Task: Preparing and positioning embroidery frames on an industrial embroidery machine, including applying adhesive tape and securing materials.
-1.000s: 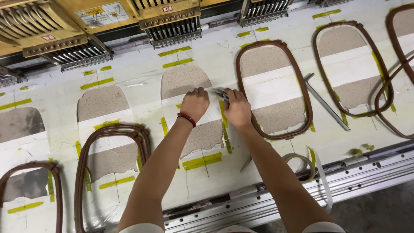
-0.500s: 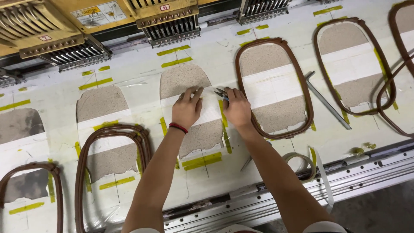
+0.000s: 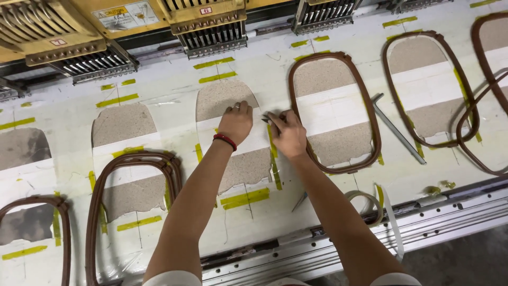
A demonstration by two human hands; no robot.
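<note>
My left hand (image 3: 235,123), with a red band at the wrist, lies flat on a white strip (image 3: 254,142) stretched across a tan oval patch (image 3: 222,98) in the white table sheet. Just to its right, my right hand (image 3: 287,135) pinches a small dark metal tool (image 3: 266,119), whose tip rests at the strip's right edge beside a line of yellow tape (image 3: 274,159). The two hands are almost touching. No hoop surrounds this patch.
Brown oval hoops lie around neighbouring patches: one right (image 3: 290,95), one lower left (image 3: 100,185), others further out. Embroidery heads (image 3: 211,34) line the far edge. A metal rod (image 3: 397,130), a tape roll (image 3: 365,204) and the front rail (image 3: 423,222) are at right.
Both hands stay at the same patch. My left hand slid a little left on the strip and came back; the right hand barely moved.
</note>
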